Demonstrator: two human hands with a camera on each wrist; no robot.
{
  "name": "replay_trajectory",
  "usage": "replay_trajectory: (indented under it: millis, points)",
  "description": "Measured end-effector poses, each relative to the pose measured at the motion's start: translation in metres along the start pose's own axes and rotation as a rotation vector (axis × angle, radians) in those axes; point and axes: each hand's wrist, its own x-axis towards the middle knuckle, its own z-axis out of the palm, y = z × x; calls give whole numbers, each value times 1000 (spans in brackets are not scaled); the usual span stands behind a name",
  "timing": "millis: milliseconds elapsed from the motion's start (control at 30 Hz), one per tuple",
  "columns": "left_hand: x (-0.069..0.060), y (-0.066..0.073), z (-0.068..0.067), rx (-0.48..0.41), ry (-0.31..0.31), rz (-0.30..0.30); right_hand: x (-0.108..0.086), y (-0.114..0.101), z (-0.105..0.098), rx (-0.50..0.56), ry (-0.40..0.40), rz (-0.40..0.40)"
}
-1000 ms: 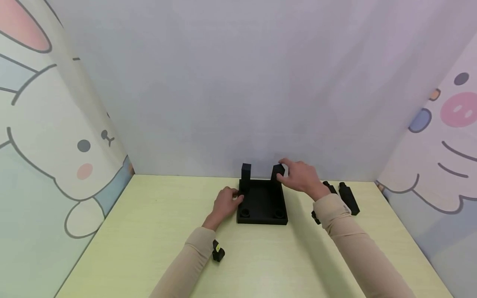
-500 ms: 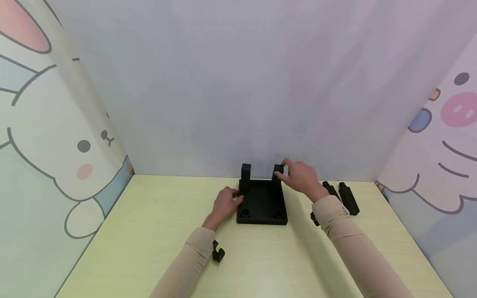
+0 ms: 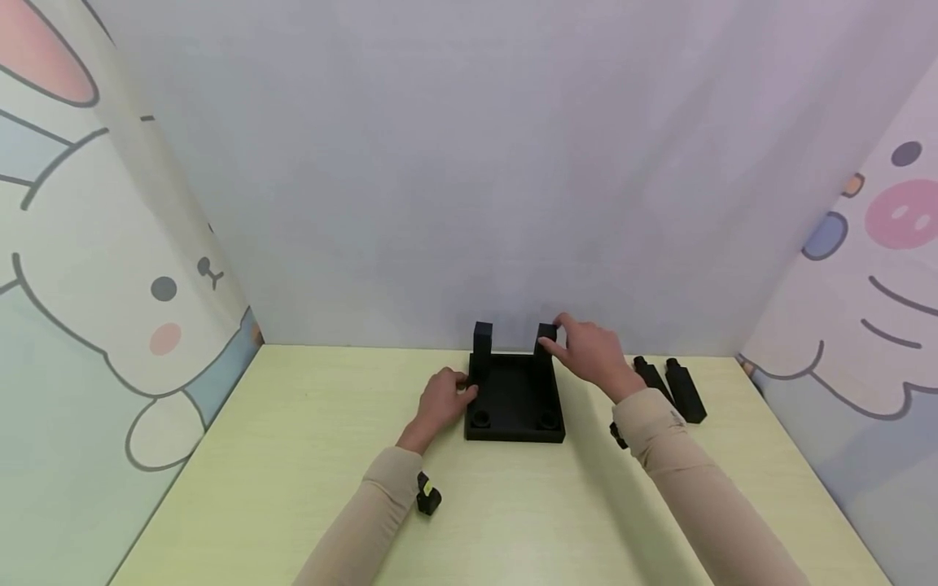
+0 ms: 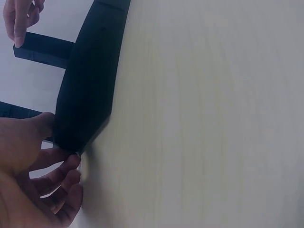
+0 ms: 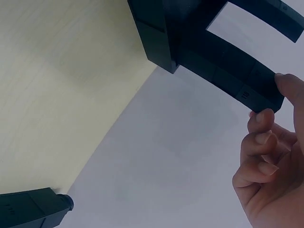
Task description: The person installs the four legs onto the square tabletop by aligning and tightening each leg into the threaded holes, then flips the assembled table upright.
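In the head view, a small black tabletop (image 3: 515, 435) lies upside down with its raised rim up. Two square black legs, a left leg (image 3: 482, 346) and a right leg (image 3: 544, 346), stand upright at its far corners; round sockets (image 3: 547, 420) show at the near corners. My left hand (image 3: 442, 401) grips the tabletop's left edge, thumb on the rim. With thumb and index finger, my right hand (image 3: 592, 350) pinches the top of the right leg. That pinch on the leg (image 5: 237, 76) is close up in the right wrist view, the other fingers of the hand (image 5: 273, 166) curled.
Two loose black legs, one at the outer side (image 3: 686, 392) and one partly behind my right wrist (image 3: 650, 377), lie on the right of the pale table (image 3: 330, 521). A light curtain (image 3: 440, 203) hangs close behind the tabletop. Printed cloth panels stand at both sides.
The right leg has turned, its flat face now toward the view instead of a corner. My right fingers have shifted slightly around its top. My left hand keeps its place on the tabletop.
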Motion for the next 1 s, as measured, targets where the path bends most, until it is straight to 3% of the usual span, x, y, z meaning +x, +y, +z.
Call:
replay_trajectory:
  millis: [300,1000]
  points:
    - [0,1,1,-10,1,12,-15,20,0,73,-16,22]
    - [1,-1,0,1,7,23,-55,83,5,101,-32,104]
